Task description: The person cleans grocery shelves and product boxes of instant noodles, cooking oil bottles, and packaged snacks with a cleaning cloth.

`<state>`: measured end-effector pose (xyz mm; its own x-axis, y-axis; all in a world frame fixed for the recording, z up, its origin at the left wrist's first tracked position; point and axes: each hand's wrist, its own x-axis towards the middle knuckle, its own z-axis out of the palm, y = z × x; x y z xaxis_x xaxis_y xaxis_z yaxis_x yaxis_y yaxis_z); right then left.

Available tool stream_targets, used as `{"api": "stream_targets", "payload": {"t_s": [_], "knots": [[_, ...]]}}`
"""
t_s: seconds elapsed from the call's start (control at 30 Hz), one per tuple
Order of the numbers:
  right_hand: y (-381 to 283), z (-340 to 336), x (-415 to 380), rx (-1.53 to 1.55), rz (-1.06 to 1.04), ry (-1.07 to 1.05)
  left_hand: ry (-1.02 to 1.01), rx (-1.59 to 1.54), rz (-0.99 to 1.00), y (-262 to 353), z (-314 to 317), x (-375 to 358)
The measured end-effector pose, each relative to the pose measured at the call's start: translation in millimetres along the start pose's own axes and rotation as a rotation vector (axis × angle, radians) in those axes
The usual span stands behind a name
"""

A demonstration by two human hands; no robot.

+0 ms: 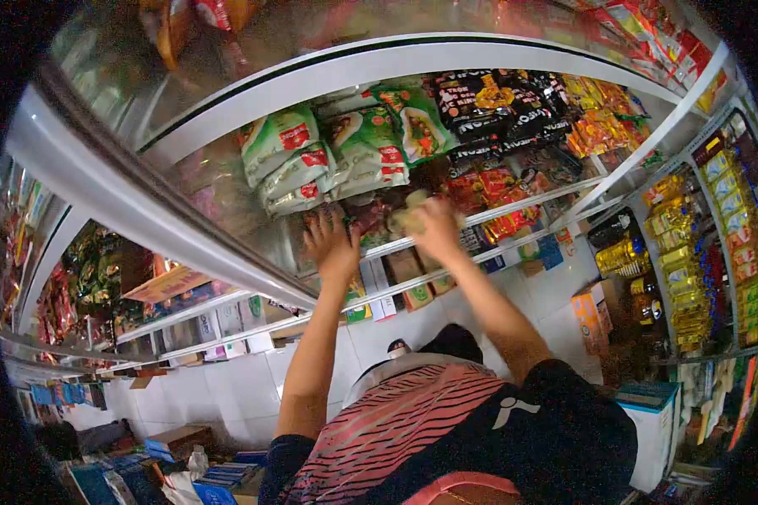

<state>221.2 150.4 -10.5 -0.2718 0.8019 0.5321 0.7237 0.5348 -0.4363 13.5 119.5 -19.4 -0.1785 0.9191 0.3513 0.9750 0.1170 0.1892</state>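
Note:
My left hand (332, 244) rests with its fingers spread at the front of a shelf, just below green and white packets (295, 160). Beside it on the right, my right hand (434, 227) is closed around a pale, blurred object (411, 214), too smeared to name. More green and white packets (366, 147) lie in stacks behind both hands. To their right are black packets (493, 105), with red packets (497, 198) in front of them and orange packets (606, 118) further right.
A white shelf post (168, 202) slants down at the left. The shelf's front rail (514, 210) runs below the goods. Bottles of yellow liquid (678, 252) line the right side. An orange box (594, 316) stands near the tiled floor (404, 337).

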Motion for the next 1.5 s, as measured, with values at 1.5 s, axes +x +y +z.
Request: {"api": "stream_targets", "payload": {"t_s": [1.5], "knots": [[75.1, -47.8, 20.6, -0.04, 0.188, 0.045, 0.054, -0.028, -0.012, -2.5, 6.7, -1.1]]}}
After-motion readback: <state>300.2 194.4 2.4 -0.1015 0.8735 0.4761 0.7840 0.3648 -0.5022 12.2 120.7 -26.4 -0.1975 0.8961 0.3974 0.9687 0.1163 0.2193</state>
